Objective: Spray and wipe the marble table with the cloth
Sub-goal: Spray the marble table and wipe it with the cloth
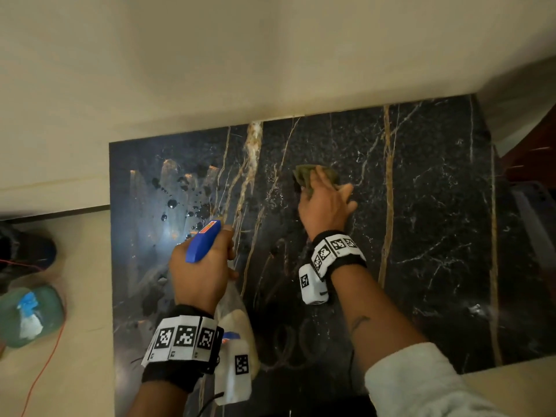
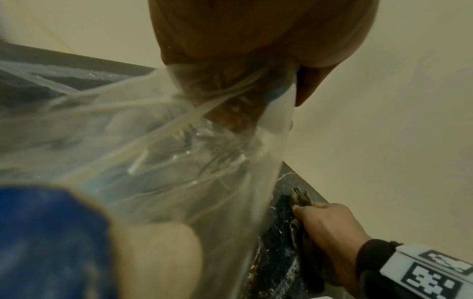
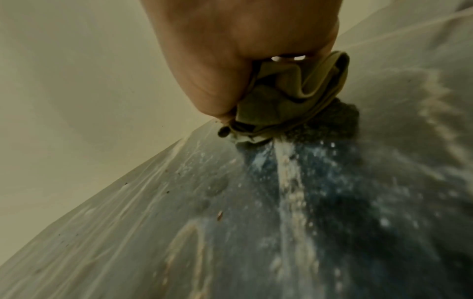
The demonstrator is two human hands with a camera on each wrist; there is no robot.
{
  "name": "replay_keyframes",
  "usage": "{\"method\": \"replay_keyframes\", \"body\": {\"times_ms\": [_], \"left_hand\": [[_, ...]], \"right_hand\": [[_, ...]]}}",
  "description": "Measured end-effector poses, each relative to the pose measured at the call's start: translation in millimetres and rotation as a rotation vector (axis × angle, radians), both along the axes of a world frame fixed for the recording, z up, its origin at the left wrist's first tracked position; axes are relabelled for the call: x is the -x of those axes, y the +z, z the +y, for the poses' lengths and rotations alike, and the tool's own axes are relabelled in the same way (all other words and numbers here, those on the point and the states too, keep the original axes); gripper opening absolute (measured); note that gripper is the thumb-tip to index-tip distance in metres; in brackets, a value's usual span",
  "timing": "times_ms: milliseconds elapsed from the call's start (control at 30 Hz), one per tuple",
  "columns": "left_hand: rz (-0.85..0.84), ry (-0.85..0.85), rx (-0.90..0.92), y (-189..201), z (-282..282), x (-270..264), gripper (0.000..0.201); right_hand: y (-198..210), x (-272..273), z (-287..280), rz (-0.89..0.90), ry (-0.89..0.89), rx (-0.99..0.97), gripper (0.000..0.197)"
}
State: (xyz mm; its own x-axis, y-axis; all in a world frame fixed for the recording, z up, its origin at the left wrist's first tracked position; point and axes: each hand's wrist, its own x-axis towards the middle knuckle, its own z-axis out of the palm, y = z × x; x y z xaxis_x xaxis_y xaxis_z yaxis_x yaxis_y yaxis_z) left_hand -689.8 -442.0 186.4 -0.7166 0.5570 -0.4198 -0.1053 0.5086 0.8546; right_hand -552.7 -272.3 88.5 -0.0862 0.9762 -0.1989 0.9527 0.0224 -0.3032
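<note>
The black marble table (image 1: 421,224) with gold and white veins fills the middle of the head view. Spray droplets (image 1: 180,203) lie on its left part. My left hand (image 1: 204,266) grips a clear spray bottle (image 1: 234,320) with a blue trigger head (image 1: 203,242), held above the table's left half. The bottle's clear body (image 2: 153,141) fills the left wrist view. My right hand (image 1: 326,206) holds a crumpled olive cloth (image 1: 310,176) and presses it on the marble near the far edge. In the right wrist view the bunched cloth (image 3: 289,97) touches the marble (image 3: 307,202).
A cream wall (image 1: 240,55) borders the table's far side. On the pale floor at the left stand a green container (image 1: 33,314) and a dark object (image 1: 27,251), with a red cord (image 1: 42,371) beside them. A dark wooden piece (image 1: 532,152) stands at the right.
</note>
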Motion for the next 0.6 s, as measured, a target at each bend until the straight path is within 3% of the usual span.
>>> {"method": "replay_keyframes", "body": {"times_ms": [100,233,333,500,600], "left_hand": [[0.004,0.021,-0.012,0.3,-10.1,1.8,0.034],[0.031,-0.003,0.021,-0.6,-17.1,-3.6,0.036],[0.004,0.000,0.014,3.9,-21.7,-7.3,0.034],[0.009,0.006,0.002,6.8,-40.8,1.7,0.032],[0.024,-0.002,0.015,7.7,-50.7,2.5,0.032]], "right_hand": [[5.8,22.8,-30.4,-0.005,-0.021,0.015,0.047],[4.5,40.3,-87.7,0.017,0.335,0.022,0.047],[3.7,21.1,-84.6,-0.007,0.437,0.020,0.049],[-2.0,-29.8,-61.4,-0.026,0.074,0.017,0.049],[0.9,-22.0,-69.7,-0.032,0.003,0.024,0.049]]}}
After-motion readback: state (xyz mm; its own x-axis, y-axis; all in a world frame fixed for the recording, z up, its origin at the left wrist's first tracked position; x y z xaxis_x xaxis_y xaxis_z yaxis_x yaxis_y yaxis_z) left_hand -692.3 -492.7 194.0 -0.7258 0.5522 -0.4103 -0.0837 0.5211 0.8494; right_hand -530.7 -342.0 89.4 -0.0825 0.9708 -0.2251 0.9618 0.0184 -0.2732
